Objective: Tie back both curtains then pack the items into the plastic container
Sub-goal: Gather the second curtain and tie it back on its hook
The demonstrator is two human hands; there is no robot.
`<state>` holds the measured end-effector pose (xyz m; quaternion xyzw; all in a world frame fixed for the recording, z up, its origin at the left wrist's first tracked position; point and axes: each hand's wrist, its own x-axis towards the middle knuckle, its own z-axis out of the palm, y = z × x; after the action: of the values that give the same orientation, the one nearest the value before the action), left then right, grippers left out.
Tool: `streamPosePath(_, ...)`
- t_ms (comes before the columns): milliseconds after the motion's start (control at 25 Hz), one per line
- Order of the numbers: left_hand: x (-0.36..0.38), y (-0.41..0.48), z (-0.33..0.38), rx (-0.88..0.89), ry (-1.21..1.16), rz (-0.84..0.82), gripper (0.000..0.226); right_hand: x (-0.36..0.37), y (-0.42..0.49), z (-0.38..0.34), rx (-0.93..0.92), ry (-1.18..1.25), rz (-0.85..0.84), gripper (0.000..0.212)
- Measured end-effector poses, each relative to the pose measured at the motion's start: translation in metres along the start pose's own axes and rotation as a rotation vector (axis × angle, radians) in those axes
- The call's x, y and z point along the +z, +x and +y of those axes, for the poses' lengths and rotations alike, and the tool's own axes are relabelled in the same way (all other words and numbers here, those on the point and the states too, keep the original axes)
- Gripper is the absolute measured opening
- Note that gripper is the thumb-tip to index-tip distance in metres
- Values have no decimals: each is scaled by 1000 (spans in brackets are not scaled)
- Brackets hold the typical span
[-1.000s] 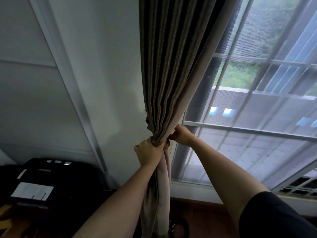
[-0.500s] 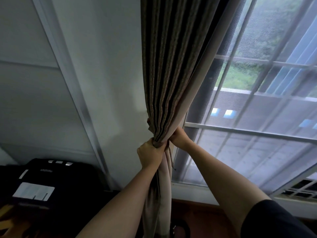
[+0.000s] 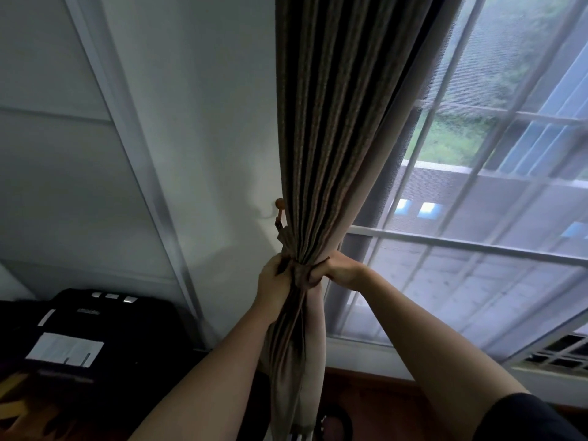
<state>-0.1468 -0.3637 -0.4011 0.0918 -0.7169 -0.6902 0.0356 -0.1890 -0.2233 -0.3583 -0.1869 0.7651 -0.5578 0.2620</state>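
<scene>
The gathered brown pleated fabric curtain point(image 3: 321, 154) is gripped by the clenched left hand point(image 3: 274, 283) and right hand point(image 3: 338, 272) at its fabric tie-back band point(image 3: 301, 272).

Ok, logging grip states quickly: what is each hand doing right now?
Left hand: closed on the gathered curtain.
Right hand: closed on the tieback wrapped round the curtain.

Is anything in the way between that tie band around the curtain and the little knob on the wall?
Nothing visible. The tie band wraps the gathered curtain, gripped by the left hand and right hand. A strip of it already rises to the wall hook, with bare wall beside it.
</scene>
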Motion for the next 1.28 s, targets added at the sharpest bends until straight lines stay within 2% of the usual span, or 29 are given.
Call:
streamPosePath(40,2,2,0,9,36,4,14,0,-1,-1,-14,12,-16,28)
streamPosePath(160,8,12,1,-26,71,46,7,-1,-4,-2,-44,41,13,40)
streamPosePath(280,18,21,3,-74,-27,84,14,-1,-8,-1,-121,92,133,32)
streamPosePath(360,22,27,5,-152,-97,50,18,-3,-10,-2,-113,109,198,32)
streamPosePath(440,20,34,6,-268,-1,9,56,-6,-10,-5,-99,101,189,36)
streamPosePath(480,19,37,5,-277,12,-8,68,-8,-9,-6,-88,87,179,36)
streamPosePath(520,17,40,4,-249,-19,-26,70,-8,-10,-9,-82,79,176,34)
streamPosePath(640,17,46,0,-181,-53,-87,44,-13,-9,-13,-60,66,137,31)
streamPosePath(760,19,48,-2,-126,242,-116,11,-18,-9,-15,-28,45,95,30)
streamPosePath(840,18,50,-2,-88,335,-149,16,-20,-9,-16,-25,30,87,28)
streamPosePath(960,14,54,-2,-64,283,-174,19,-21,-7,-13,-20,-16,84,26)
streamPosePath(1120,12,59,-8,-101,204,-198,43,-23,-5,-11,16,-16,82,22)
streamPosePath(1200,10,63,-9,-111,219,-248,41,-22,-3,-12,15,-33,98,24)
streamPosePath(1280,9,64,-7,-139,217,-300,25,-20,-1,-14,19,-40,110,27)
